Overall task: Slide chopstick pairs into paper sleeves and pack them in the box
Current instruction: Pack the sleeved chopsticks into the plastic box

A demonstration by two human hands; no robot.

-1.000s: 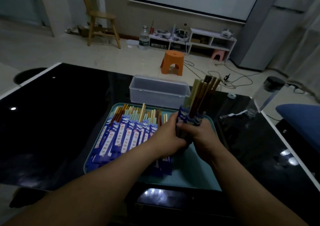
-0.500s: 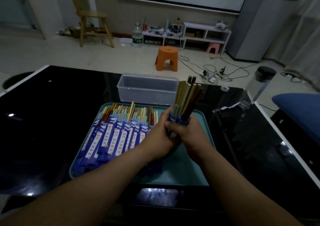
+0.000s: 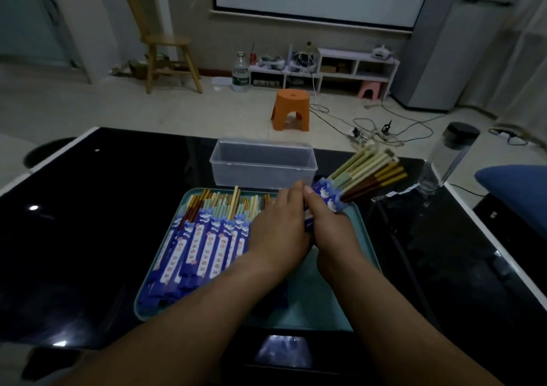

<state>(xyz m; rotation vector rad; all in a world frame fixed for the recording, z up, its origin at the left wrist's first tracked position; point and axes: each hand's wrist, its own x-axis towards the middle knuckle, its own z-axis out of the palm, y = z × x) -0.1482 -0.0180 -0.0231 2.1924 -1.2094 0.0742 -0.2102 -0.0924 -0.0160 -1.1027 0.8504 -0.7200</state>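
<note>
Bundle (image 3: 365, 175) now tilts right beside box (image 3: 263, 165), gripped by right hand (image 3: 328, 231); left fingers (image 3: 291, 196) straight.

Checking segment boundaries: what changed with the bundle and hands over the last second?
The bundle of sleeved chopsticks, upright before, now tilts to the right. The right hand grips it; the left hand has straightened its fingers beside it. The sleeved rows on the tray and the box stayed put.

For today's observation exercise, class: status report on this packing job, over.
Right hand grips sleeved chopstick bundle, tilted right. Left hand flat alongside it. Clear box beyond tray looks empty. More sleeved pairs on tray; nothing blocks box.
</note>
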